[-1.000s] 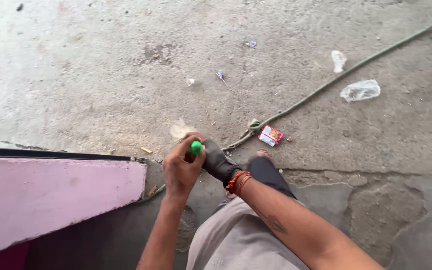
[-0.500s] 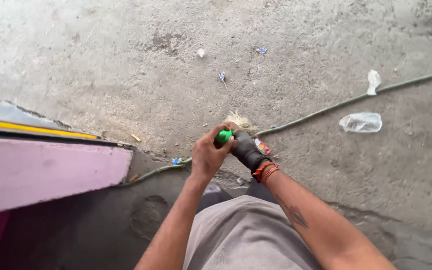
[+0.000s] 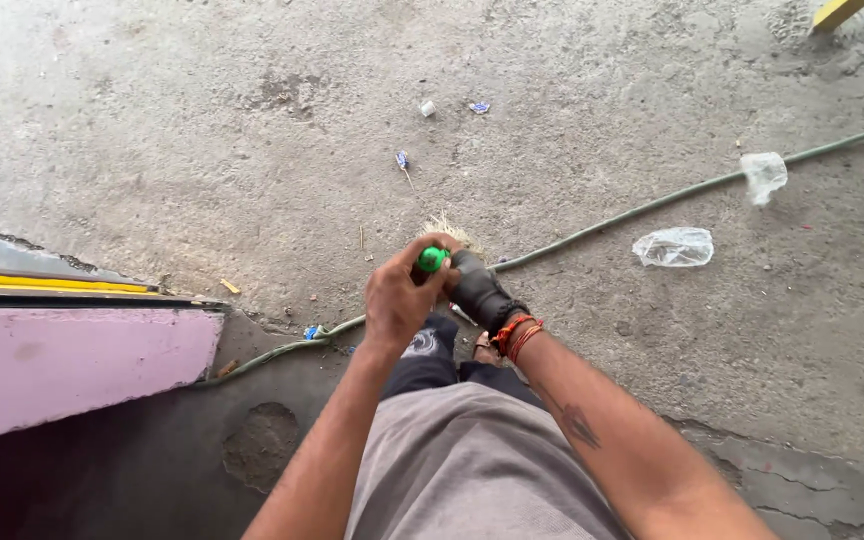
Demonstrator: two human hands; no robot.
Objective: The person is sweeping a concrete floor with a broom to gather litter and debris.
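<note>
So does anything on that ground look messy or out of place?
Yes. Litter lies scattered on the concrete: two crumpled clear plastic bags by the green hose, and small wrapper scraps farther out. The hose trails loosely across the floor.

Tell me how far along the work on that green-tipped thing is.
Done: nothing shows as finished. In hand: the left hand grips the green tip from above, while the right hand, in a black glove, holds the part beside it; what the two parts form cannot be told. Left: the tip is not separated from the hands. The hose and plastic bags lie untouched on the concrete.
</note>
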